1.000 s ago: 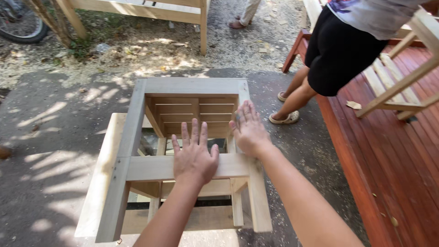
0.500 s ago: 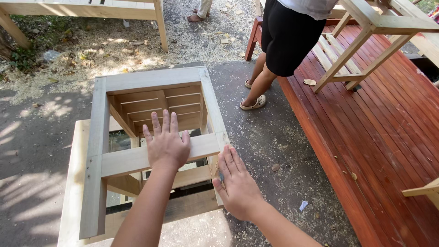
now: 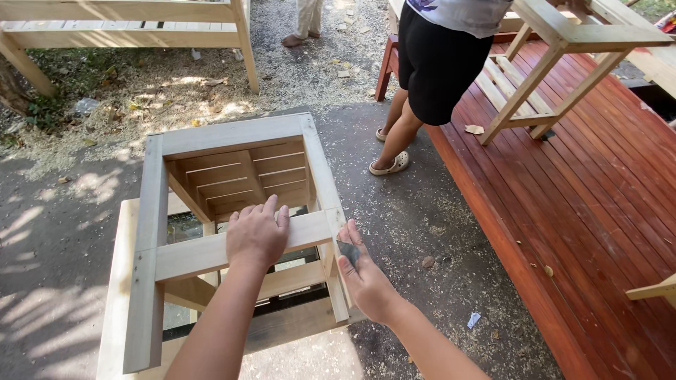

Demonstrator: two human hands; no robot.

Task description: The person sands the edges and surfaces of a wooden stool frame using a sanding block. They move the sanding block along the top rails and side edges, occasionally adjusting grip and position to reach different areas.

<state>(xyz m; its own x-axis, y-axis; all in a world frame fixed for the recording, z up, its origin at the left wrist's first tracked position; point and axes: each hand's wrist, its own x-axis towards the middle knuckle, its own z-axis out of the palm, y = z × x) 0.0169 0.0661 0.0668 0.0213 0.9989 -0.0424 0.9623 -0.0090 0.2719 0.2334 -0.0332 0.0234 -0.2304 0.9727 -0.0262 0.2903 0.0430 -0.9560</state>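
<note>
At the far left a pale plank (image 3: 116, 295) lies along the ground under the frame (image 3: 232, 137), an unpainted wooden square of four rails with slats showing down inside it, standing on grey concrete (image 3: 56, 253) scattered with sawdust. The left hand (image 3: 257, 236) lies palm down on the near rail (image 3: 197, 253), fingers spread and curled over its far edge; its grip is flat and apart, pressing rather than clasping. Just right of it, at the near right corner of the frame, the right hand (image 3: 362, 278) presses against the outer face of the corner post (image 3: 336, 281), with a small dark piece (image 3: 348, 252), which looks like sandpaper, pinned between fingers and wood; the grip is together on that piece, though how the thumb sits cannot be made out. Beyond the frame, at the top left, a larger wooden structure (image 3: 127, 21) stands on sawdust-covered ground. Further right a person in black shorts (image 3: 436, 63) and pale sandals stands at the edge of a red-brown deck (image 3: 584, 232). On the deck near that person stands another pale frame (image 3: 563, 49) with slanted braces, and a loose wood end (image 3: 651, 290) juts in at the right edge.
</note>
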